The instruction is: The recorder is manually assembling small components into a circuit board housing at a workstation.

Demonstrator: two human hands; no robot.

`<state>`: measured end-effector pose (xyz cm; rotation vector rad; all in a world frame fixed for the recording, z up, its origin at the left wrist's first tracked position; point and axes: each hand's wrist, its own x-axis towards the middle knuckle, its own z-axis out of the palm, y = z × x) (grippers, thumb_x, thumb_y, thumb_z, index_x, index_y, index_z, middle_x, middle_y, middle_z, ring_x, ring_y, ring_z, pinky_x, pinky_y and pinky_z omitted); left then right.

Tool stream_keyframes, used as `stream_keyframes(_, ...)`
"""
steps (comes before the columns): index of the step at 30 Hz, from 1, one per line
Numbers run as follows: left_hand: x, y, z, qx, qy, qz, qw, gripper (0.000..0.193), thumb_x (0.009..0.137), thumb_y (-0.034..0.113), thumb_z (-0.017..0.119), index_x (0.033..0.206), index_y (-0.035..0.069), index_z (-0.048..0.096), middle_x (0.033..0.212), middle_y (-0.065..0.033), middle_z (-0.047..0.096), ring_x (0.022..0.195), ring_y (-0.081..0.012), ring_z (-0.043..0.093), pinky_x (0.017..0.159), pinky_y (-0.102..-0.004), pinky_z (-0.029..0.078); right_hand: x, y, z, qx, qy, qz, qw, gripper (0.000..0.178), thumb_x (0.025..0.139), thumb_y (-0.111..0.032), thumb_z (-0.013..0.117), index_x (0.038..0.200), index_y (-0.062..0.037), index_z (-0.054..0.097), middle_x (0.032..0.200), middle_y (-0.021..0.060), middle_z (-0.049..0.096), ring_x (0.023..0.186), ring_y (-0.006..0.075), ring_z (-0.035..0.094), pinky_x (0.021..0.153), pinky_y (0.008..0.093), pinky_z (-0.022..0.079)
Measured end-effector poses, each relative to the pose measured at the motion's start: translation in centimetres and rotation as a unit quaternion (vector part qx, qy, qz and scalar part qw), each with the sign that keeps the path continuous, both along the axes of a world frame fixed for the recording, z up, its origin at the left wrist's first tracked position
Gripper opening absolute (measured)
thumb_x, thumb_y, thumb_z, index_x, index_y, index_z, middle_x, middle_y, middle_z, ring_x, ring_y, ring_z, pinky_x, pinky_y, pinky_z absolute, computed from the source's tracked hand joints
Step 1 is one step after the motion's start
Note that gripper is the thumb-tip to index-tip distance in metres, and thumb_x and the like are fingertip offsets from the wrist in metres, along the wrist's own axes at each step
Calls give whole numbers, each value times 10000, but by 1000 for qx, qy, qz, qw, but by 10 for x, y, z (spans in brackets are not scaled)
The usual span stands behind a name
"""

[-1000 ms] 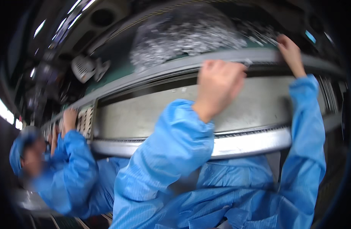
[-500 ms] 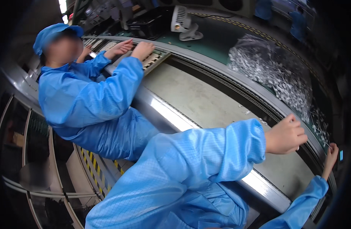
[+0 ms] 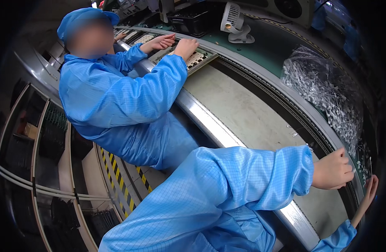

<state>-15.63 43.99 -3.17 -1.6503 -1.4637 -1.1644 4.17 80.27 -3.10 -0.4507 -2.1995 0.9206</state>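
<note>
My left hand (image 3: 333, 169) is curled into a fist over the far rail of the conveyor (image 3: 268, 107). Whatever its fingers hold, if anything, is hidden. At the far right, my right hand (image 3: 369, 193) has its fingers pressed together. A thin white-tipped wire piece (image 3: 371, 165) rises from its fingertips. Several similar loose wire pieces (image 3: 362, 161) lie beside it on the green surface. Just beyond my hands, a clear plastic bag (image 3: 323, 86) spills a large heap of these white-ended pieces.
On the left, a co-worker in blue (image 3: 121, 92) reaches over a tray with dark holes (image 3: 201, 61) on the conveyor. A white fan (image 3: 235, 23) and a black bin (image 3: 191, 21) stand behind the line. Shelving (image 3: 42, 138) stands at lower left. Small scraps (image 3: 293, 131) lie on the conveyor bed.
The view has turned, so the scene sits further right and the co-worker shows larger. My left hand stays in a fist. My right hand has lowered slightly, and the white-tipped wire piece now shows above it.
</note>
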Motion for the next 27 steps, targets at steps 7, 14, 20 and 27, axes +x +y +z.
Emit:
stream_keyframes(7, 0, -4, -1, -19, 8, 7, 1000, 306, 727, 357, 786, 812, 113, 623, 799, -8, 610, 807, -216, 599, 860, -405, 405, -22, -119, 18, -42, -55, 83, 994, 270, 1038, -145, 509, 1261, -7, 571, 1118, 13, 584, 919, 60, 500, 796, 194, 385)
stream_keyframes(14, -1, -5, -5, -68, -6, 13, 998, 254, 771, 300, 753, 853, 113, 603, 798, -25, 627, 799, -223, 628, 862, -414, 396, -26, -158, 30, 16, -40, 95, 995, 271, 1034, -95, 490, 1248, 7, 622, 1199, 27, 598, 949, 80, 531, 823, 216, 422)
stream_keyframes(20, 0, -2, -1, -87, 2, -26, 996, 202, 757, 191, 703, 911, 111, 599, 820, -29, 611, 798, -231, 619, 851, -405, 401, -32, -177, 35, -72, -18, 92, 993, 266, 1013, -61, 491, 1231, 23, 618, 1150, 38, 596, 912, 77, 523, 792, 209, 420)
stream_keyframes(27, 30, 24, -7, -37, -14, -45, 998, 186, 778, 146, 666, 958, 117, 632, 804, -18, 587, 777, -207, 589, 829, -387, 421, -19, -182, 30, -177, -126, 197, 956, 114, 916, -30, 528, 981, -2, 618, 876, 6, 568, 778, 78, 536, 693, 213, 416)
